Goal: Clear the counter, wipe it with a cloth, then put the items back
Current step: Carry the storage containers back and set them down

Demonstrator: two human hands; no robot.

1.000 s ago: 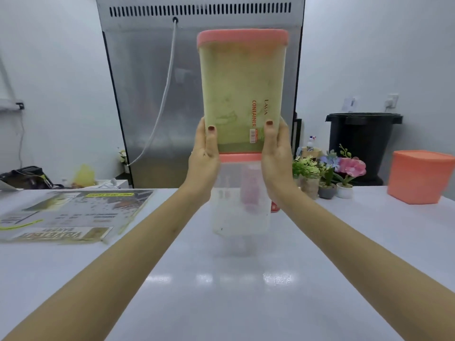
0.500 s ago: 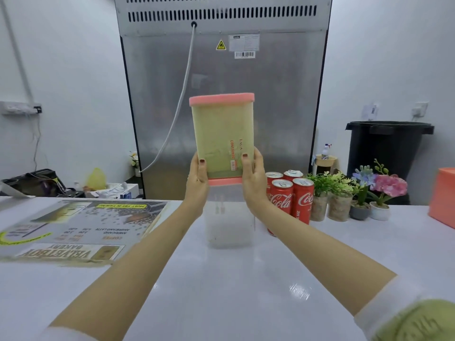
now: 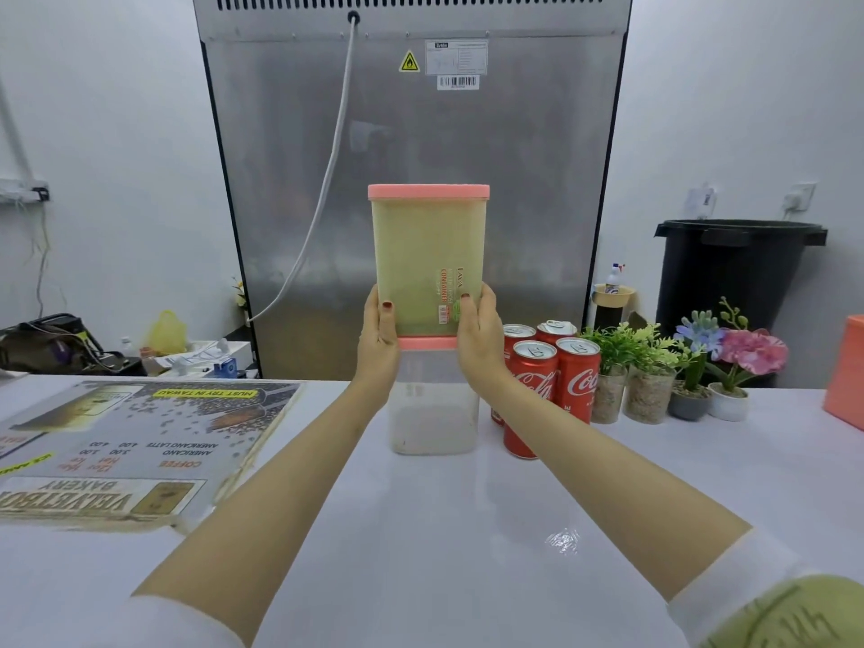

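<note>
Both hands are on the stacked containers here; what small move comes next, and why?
Probably release both hands: the left hand and right hand hold the green container stacked on the clear container, whose base seems to rest on the counter beside the cola cans.

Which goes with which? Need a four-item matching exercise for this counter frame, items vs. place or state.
Items:
1. green container
2. clear container
3. cola cans
4. menu poster

Places or states:
a. lying flat on the left of the counter
b. gripped between left hand and right hand
c. directly beneath another container
d. standing upright next to the potted plants

Pairs: 1-b, 2-c, 3-d, 4-a
</note>
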